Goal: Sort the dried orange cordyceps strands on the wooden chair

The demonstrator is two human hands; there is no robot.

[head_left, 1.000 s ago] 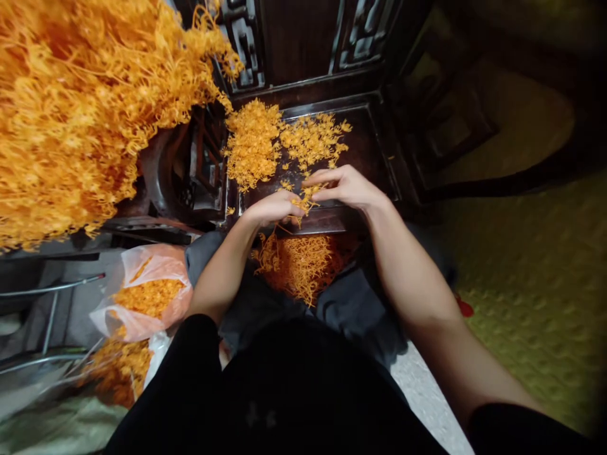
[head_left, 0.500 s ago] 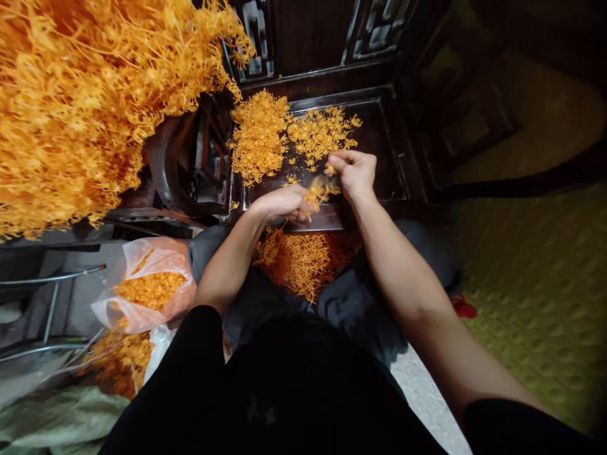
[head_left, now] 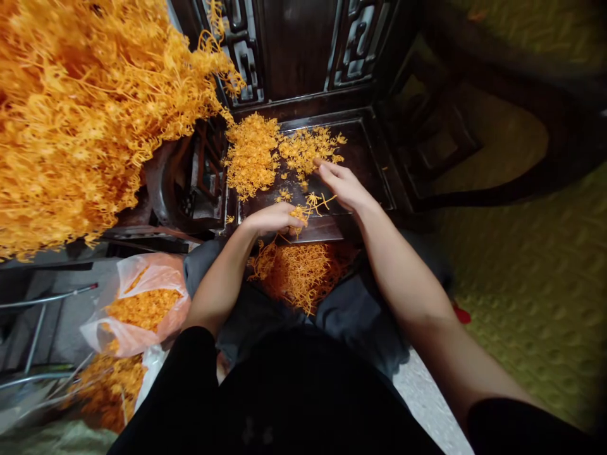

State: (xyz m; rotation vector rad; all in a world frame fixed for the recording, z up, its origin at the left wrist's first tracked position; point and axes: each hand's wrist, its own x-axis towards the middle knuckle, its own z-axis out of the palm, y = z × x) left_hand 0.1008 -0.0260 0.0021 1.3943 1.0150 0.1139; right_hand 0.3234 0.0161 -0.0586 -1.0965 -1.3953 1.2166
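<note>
My left hand [head_left: 277, 218] is closed on an orange plastic flower sprig [head_left: 313, 205], whose thin stems stick out to the right over the front of the dark wooden seat [head_left: 365, 151]. My right hand [head_left: 344, 184] reaches over the seat with its fingers stretched toward a loose pile of small orange plastic flower pieces [head_left: 308, 148]; I see nothing held in it. Left of that pile lies a denser heap of the same pieces [head_left: 253, 155]. Below the seat edge, between my knees, is a tangled mass of bare orange stems [head_left: 303, 272].
A huge mound of orange plastic sprigs [head_left: 85, 114] fills the upper left beside the curved chair arm [head_left: 165, 183]. A pink plastic bag [head_left: 165, 278] of orange pieces stands at lower left, near metal tubing [head_left: 38, 335]. At right is a yellow-green textured surface [head_left: 516, 303].
My right hand has moved from a pinch near the sprig to stretched fingers by the loose pile. The sprig in my left hand, blurred before, is steadier now. The whole view has shifted slightly.
</note>
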